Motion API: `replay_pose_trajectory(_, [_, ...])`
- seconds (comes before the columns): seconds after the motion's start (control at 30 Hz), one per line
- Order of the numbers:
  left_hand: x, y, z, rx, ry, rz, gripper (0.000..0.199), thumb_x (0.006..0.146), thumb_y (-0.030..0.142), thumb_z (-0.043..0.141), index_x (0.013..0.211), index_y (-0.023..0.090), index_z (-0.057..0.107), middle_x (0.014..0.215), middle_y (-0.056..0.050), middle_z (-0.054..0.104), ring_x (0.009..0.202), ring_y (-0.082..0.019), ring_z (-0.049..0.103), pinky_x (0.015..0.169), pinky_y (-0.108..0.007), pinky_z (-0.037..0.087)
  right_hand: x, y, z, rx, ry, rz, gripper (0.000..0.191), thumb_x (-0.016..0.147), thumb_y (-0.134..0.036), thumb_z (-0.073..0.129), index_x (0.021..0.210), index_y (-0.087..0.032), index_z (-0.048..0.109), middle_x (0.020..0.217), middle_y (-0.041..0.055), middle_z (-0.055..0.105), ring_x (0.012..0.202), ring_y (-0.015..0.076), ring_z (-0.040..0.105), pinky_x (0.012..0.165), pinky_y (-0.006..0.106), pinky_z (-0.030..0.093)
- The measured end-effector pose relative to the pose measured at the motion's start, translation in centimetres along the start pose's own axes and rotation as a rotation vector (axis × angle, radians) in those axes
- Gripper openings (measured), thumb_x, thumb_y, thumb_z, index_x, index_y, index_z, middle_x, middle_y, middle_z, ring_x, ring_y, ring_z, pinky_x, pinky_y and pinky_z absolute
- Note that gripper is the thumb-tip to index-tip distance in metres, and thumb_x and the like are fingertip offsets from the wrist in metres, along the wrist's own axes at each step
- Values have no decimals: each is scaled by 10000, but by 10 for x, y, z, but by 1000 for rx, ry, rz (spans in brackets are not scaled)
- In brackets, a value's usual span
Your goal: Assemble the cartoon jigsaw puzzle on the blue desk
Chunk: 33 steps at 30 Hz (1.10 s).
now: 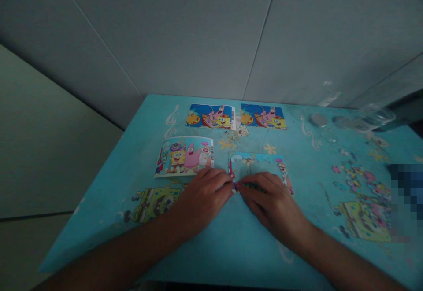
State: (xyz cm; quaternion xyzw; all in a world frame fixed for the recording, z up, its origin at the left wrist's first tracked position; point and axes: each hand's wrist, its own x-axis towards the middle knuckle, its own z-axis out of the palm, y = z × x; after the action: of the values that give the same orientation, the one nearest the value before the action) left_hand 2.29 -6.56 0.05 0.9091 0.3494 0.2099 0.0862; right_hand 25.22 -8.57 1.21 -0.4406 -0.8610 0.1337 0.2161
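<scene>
A jigsaw border (259, 156) lies on the table in front of me, its pieces joined around an open middle where the tablecloth shows. At its lower left corner, my left hand (206, 194) is closed, fingertips pressed on a small reddish-purple jigsaw piece (235, 187). My right hand (272, 198) meets it from the other side, thumb and fingers pinched on the same spot. The fingers hide much of the piece and the border's lower edge. Left of the border rests a picture card (185, 155) with cartoon figures in matching colours.
Farther back lie a blue picture card (211, 116) and a similar blue picture (263, 116). Loose jigsaw pieces (358, 178) are scattered at the right. Clear containers with silvery lids (319, 120) stand near the grey wall (198, 40). The turquoise tablecloth (132, 150) has cartoon prints.
</scene>
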Motion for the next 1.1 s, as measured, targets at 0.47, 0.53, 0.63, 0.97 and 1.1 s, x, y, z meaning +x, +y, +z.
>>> replay_pose_trajectory(0.47, [-1, 1, -2, 6, -12, 65, 152, 1030, 164, 538, 1124, 154, 656, 1141, -42, 686, 1133, -213, 605, 1100, -479, 434, -2, -6, -7, -202, -59, -118, 283, 989, -186, 588, 1239, -193, 721, 1168, 101, 710, 1040, 269, 622, 911, 459, 507])
replay_pose_trajectory(0.53, [-1, 1, -2, 21, -13, 81, 157, 1027, 148, 532, 1122, 136, 656, 1127, -52, 685, 1126, -220, 608, 1075, -473, 461, -2, -7, -9, -214, -48, -124, 266, 991, -198, 586, 1213, -189, 731, 1166, 103, 715, 1037, 270, 630, 915, 462, 508])
replay_pose_trajectory(0.63, [0, 2, -2, 32, -10, 99, 162, 1020, 131, 530, 1118, 116, 658, 1117, -67, 681, 1123, -227, 609, 1044, -445, 495, -2, -8, -10, -224, -42, -128, 262, 994, -210, 582, 1206, -192, 735, 1161, 103, 721, 1044, 267, 640, 921, 459, 511])
replay_pose_trajectory(0.97, [-2, 2, -1, 0, -19, 74, 178, 1036, 142, 497, 1107, 115, 659, 1086, -71, 661, 1086, -216, 608, 995, -390, 552, -6, -10, -6, -189, -68, -67, 323, 989, -255, 599, 1293, -208, 699, 1218, 111, 696, 1113, 301, 612, 946, 490, 516])
replay_pose_trajectory(1.1, [-4, 3, -1, 8, 5, 91, 176, 1027, 134, 512, 1129, 110, 654, 1099, -77, 657, 1114, -225, 601, 1018, -398, 545, -5, -8, -7, -93, -73, -17, 320, 1005, -244, 571, 1297, -237, 700, 1231, 107, 684, 1115, 291, 607, 940, 497, 516])
